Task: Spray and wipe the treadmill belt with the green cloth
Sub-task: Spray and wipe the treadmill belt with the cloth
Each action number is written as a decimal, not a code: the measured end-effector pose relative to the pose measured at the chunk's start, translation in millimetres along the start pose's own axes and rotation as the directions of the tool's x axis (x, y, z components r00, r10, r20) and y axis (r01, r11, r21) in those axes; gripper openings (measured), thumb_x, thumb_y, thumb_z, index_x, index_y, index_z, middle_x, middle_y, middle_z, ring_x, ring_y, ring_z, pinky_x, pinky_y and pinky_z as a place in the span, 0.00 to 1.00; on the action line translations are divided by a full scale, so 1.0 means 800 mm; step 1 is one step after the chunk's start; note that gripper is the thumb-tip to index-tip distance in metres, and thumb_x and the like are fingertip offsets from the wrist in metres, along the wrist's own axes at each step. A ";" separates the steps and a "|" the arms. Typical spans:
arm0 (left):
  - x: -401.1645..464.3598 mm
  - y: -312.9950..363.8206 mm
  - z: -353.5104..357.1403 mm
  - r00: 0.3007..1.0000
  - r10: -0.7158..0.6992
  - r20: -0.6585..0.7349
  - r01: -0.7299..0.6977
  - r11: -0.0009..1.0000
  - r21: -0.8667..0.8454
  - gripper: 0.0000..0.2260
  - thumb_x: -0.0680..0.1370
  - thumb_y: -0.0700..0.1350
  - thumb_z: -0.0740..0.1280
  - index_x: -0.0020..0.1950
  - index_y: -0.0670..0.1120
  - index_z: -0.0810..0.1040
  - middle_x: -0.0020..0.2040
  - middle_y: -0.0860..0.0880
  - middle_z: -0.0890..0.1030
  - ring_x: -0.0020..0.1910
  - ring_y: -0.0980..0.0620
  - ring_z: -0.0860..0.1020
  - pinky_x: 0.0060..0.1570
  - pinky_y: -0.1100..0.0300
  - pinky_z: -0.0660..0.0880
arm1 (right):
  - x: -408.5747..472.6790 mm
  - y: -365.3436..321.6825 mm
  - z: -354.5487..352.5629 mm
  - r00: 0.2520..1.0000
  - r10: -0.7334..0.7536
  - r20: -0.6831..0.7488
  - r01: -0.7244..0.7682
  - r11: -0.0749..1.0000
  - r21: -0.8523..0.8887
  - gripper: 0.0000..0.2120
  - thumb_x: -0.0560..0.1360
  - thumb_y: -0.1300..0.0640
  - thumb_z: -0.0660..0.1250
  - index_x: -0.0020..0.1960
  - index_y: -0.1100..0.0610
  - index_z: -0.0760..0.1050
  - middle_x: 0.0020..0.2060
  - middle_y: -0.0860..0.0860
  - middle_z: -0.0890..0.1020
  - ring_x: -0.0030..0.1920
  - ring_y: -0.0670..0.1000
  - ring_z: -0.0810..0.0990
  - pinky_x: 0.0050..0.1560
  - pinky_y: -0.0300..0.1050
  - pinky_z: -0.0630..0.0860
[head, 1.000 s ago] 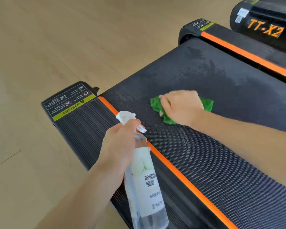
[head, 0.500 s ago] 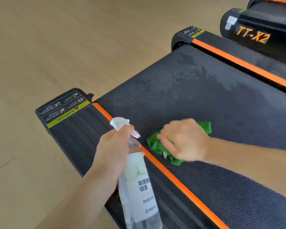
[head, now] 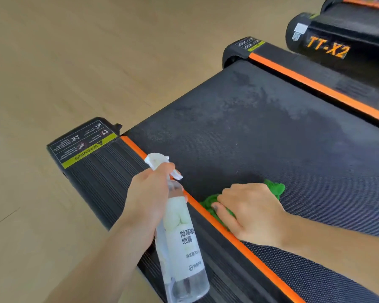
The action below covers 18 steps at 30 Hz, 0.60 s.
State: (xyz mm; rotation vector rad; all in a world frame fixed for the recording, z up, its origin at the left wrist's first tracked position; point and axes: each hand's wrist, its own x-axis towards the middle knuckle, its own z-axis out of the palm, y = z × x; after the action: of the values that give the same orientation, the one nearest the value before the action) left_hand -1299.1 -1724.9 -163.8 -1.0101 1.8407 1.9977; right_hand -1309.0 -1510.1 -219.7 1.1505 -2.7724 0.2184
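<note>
I see my right hand (head: 253, 213) pressing one crumpled, fuzzy green cloth (head: 275, 188) on the woven black treadmill belt (head: 249, 132), beside its orange stripe (head: 232, 237); left hand (head: 148, 200) fingers wrap one clear plastic spray bottle (head: 184, 243).

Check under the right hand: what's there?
The green cloth, bunched on the treadmill belt beside the orange strip. The right hand presses on it. Cloth edges show at the fingers and behind the knuckles; its middle and the belt beneath are covered.
</note>
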 end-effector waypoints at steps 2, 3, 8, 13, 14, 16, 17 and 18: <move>0.000 0.000 -0.001 1.000 -0.007 0.003 0.007 1.000 -0.027 0.12 0.77 0.45 0.68 0.52 0.36 0.83 0.30 0.45 0.83 0.28 0.46 0.80 0.35 0.59 0.75 | 0.017 0.022 -0.001 0.999 -0.041 0.000 0.041 0.997 -0.061 0.20 0.82 0.47 0.54 0.35 0.52 0.71 0.30 0.48 0.74 0.32 0.55 0.75 0.30 0.48 0.70; 0.000 0.001 0.001 1.000 -0.008 0.004 0.008 0.999 -0.032 0.12 0.78 0.45 0.68 0.52 0.36 0.83 0.29 0.45 0.83 0.28 0.46 0.80 0.34 0.59 0.75 | 0.041 0.034 0.001 1.000 0.008 -0.014 -0.010 0.994 -0.111 0.20 0.81 0.46 0.52 0.34 0.52 0.71 0.31 0.48 0.76 0.33 0.56 0.77 0.30 0.47 0.68; 0.000 0.001 0.002 1.000 0.004 -0.008 -0.004 0.999 -0.036 0.15 0.80 0.46 0.68 0.54 0.34 0.82 0.28 0.45 0.82 0.24 0.49 0.79 0.27 0.63 0.75 | 0.187 0.073 0.026 0.859 0.499 -0.112 -0.512 0.844 -0.162 0.23 0.84 0.46 0.49 0.36 0.53 0.71 0.34 0.50 0.77 0.37 0.59 0.78 0.36 0.47 0.65; -0.006 0.003 -0.002 1.000 0.014 0.009 -0.014 1.000 -0.023 0.12 0.80 0.47 0.67 0.50 0.38 0.83 0.31 0.45 0.84 0.26 0.50 0.80 0.34 0.60 0.76 | 0.142 0.019 0.019 0.849 0.525 -0.055 -0.527 0.838 -0.139 0.22 0.82 0.45 0.49 0.34 0.52 0.70 0.35 0.48 0.79 0.35 0.55 0.74 0.36 0.47 0.68; -0.005 0.003 -0.003 1.000 0.012 0.012 -0.012 1.000 -0.016 0.12 0.80 0.47 0.67 0.50 0.39 0.83 0.32 0.45 0.84 0.26 0.50 0.80 0.35 0.60 0.77 | 0.105 0.002 0.014 0.897 0.440 -0.037 -0.441 0.890 -0.117 0.23 0.82 0.45 0.50 0.34 0.52 0.70 0.33 0.48 0.78 0.34 0.55 0.75 0.34 0.47 0.70; -0.002 0.002 -0.003 1.000 0.006 0.005 -0.006 1.000 -0.008 0.12 0.79 0.47 0.67 0.50 0.39 0.84 0.32 0.45 0.84 0.27 0.49 0.81 0.38 0.58 0.77 | 0.030 -0.018 0.002 0.966 0.259 0.008 -0.258 0.964 -0.058 0.21 0.81 0.46 0.52 0.33 0.51 0.70 0.30 0.47 0.75 0.33 0.54 0.77 0.31 0.47 0.71; 0.000 0.001 -0.002 1.000 0.007 0.002 -0.007 1.000 -0.001 0.12 0.79 0.47 0.68 0.50 0.38 0.84 0.31 0.45 0.85 0.27 0.48 0.81 0.38 0.58 0.77 | 0.002 -0.015 -0.003 0.982 0.187 0.014 -0.186 0.982 -0.042 0.20 0.81 0.46 0.54 0.33 0.51 0.70 0.29 0.47 0.74 0.32 0.54 0.76 0.30 0.47 0.71; 0.000 0.000 -0.002 1.000 0.011 0.005 -0.011 1.000 0.005 0.13 0.78 0.47 0.68 0.51 0.38 0.84 0.31 0.45 0.85 0.28 0.47 0.81 0.37 0.58 0.76 | -0.011 -0.003 -0.006 0.990 0.142 0.011 -0.141 0.989 -0.053 0.19 0.81 0.47 0.54 0.34 0.51 0.70 0.29 0.47 0.74 0.32 0.54 0.76 0.29 0.48 0.72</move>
State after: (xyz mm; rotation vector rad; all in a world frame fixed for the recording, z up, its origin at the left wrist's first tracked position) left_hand -1298.9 -1726.7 -163.8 -0.9950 1.8523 1.9992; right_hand -1300.8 -1504.5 -216.4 0.9484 -2.8567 0.1520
